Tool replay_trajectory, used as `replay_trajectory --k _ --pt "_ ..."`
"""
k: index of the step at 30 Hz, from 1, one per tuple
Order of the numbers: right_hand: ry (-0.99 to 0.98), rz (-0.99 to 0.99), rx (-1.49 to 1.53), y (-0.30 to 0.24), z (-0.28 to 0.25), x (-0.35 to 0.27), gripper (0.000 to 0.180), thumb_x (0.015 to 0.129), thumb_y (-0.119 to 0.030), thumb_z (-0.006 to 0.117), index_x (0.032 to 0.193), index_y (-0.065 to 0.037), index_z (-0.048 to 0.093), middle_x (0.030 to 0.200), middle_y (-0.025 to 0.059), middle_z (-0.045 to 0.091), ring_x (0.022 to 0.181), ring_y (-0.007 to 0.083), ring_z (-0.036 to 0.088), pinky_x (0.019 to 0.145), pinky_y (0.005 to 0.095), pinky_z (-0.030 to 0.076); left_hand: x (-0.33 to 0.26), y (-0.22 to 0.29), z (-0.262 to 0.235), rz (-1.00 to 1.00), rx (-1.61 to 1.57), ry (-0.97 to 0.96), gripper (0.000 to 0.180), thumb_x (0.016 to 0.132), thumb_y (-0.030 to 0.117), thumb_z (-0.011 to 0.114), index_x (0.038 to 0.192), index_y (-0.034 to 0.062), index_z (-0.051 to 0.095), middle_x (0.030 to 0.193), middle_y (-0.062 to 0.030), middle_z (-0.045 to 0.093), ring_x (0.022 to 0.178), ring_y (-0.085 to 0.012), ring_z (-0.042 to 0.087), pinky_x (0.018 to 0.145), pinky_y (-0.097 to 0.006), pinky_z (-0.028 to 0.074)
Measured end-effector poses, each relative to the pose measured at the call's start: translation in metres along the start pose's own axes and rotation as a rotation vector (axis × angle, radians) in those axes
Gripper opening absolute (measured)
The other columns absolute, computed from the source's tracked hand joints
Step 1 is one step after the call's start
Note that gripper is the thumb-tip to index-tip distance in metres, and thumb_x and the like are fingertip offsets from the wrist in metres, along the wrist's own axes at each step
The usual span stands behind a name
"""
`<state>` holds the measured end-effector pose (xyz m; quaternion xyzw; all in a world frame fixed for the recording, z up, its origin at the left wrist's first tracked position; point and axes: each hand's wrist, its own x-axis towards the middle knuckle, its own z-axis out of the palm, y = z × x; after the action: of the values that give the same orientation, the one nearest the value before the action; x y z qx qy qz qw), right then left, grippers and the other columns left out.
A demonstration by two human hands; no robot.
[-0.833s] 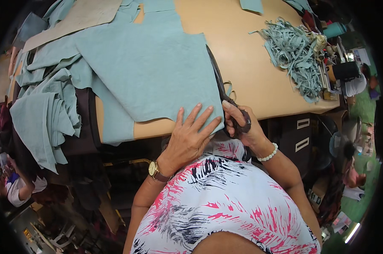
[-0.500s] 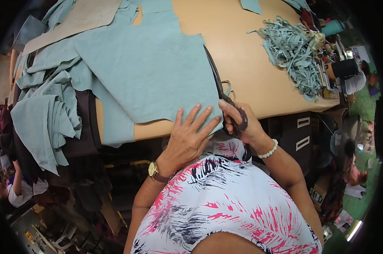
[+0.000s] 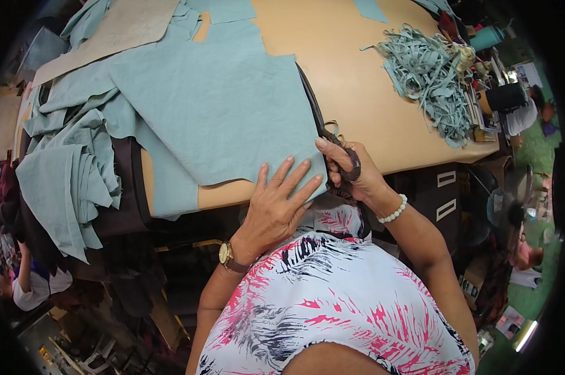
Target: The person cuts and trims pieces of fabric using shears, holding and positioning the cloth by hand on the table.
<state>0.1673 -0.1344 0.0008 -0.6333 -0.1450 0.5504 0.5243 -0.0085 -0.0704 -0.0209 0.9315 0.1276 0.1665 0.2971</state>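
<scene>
A large piece of pale blue-green fabric [image 3: 220, 106] lies flat over the tan table, its near corner at the table's front edge. My left hand [image 3: 279, 200] rests on that corner with the fingers spread flat, holding nothing. Just right of it, my right hand [image 3: 357, 175] grips the dark handles of a pair of scissors [image 3: 355, 164]. The dark blades lie along the fabric's right edge and point away from me; part of them is hidden by the cloth. A thin strip of the same fabric [image 3: 334, 127] curls beside the scissors.
A heap of narrow fabric strips [image 3: 429, 84] sits at the right of the tan table [image 3: 332, 37]. Folded fabric [image 3: 70, 181] hangs over the left edge, and a beige flat sheet [image 3: 107, 37] lies at the far left. Drawers [image 3: 445, 194] stand under the table.
My right hand and the scissors have shifted slightly to the left along with the fabric's right edge. My left hand stays in nearly the same place on the fabric.
</scene>
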Motion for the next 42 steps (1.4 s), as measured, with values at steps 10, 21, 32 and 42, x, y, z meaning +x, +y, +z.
replay_trajectory --k 10,21,32,42 --pt "0.048 0.007 -0.046 -0.011 0.0 0.009 0.038 0.08 -0.038 0.064 0.062 -0.009 0.048 0.052 -0.0036 0.042 0.042 0.0048 0.041 0.039 0.0184 0.032 -0.003 0.001 -0.001 0.031 0.023 0.004 0.049 0.077 0.015 0.059 0.124 0.0162 0.048 0.133 -0.0114 0.04 0.122 -0.0326 0.037 0.093 -0.06 0.028" --pt "-0.031 -0.043 -0.091 -0.026 -0.005 0.022 0.035 0.079 -0.034 0.065 0.061 -0.009 0.048 0.05 -0.0044 0.042 0.041 0.0041 0.04 0.038 0.0185 0.03 -0.001 -0.003 -0.004 0.011 0.016 0.009 0.046 0.079 0.015 0.057 0.124 0.0157 0.048 0.133 -0.0109 0.04 0.123 -0.0322 0.036 0.096 -0.058 0.025" --pt "0.424 -0.356 -1.005 -0.094 -0.099 0.117 0.036 0.065 -0.027 0.075 0.058 0.004 0.058 0.052 0.0134 0.055 0.044 0.0205 0.052 0.046 0.0309 0.042 0.017 -0.012 -0.002 -0.146 0.045 0.015 0.048 0.082 0.031 0.054 0.122 0.0043 0.048 0.132 -0.0176 0.039 0.122 -0.0359 0.035 0.098 -0.052 0.025" --pt "0.081 -1.071 -1.268 -0.022 -0.041 0.066 0.046 0.074 -0.024 0.065 0.111 0.0 0.053 0.119 0.023 0.046 0.111 0.0366 0.044 0.093 0.0392 0.037 0.031 -0.028 0.008 -0.353 0.408 0.132 0.057 0.084 0.036 0.052 0.131 0.007 0.038 0.139 -0.0164 0.03 0.128 -0.036 0.026 0.101 -0.053 0.021"
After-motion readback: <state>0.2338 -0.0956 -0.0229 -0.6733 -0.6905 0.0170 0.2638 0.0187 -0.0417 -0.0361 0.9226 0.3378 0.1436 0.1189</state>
